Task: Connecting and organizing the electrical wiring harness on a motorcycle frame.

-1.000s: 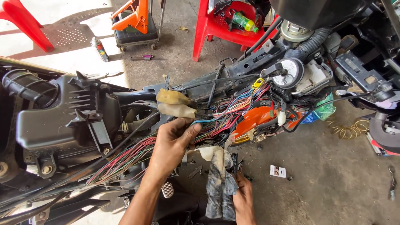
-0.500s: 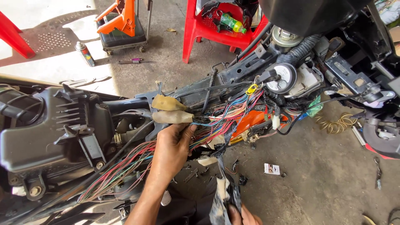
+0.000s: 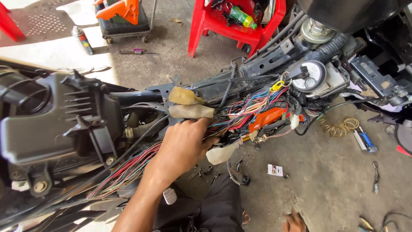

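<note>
My left hand (image 3: 182, 146) reaches up into a stripped motorcycle frame (image 3: 240, 79) and closes around a bundle of coloured wires (image 3: 244, 112). It sits just below two tan rubber connector covers (image 3: 189, 104). The wires run right towards an orange part (image 3: 268, 118) and left as a red and green loom (image 3: 124, 174) under a black airbox (image 3: 56, 124). Only the fingertips of my right hand (image 3: 294, 222) show at the bottom edge, near the concrete floor; what they hold is hidden. A white plastic piece (image 3: 221, 153) hangs just right of my left hand.
A red plastic chair (image 3: 234, 28) with a green bottle stands behind the frame. An orange tool on a wheeled cart (image 3: 124, 19), a spray can (image 3: 81, 39) and a screwdriver (image 3: 135, 51) lie at the back left. A coiled wire (image 3: 339, 126), a small blue tool (image 3: 365, 141) and a small box (image 3: 275, 170) lie on the floor at right.
My right hand, which held a grey rag below the wires, has dropped to the bottom edge and the rag is out of view. My left hand keeps its grip on the wires.
</note>
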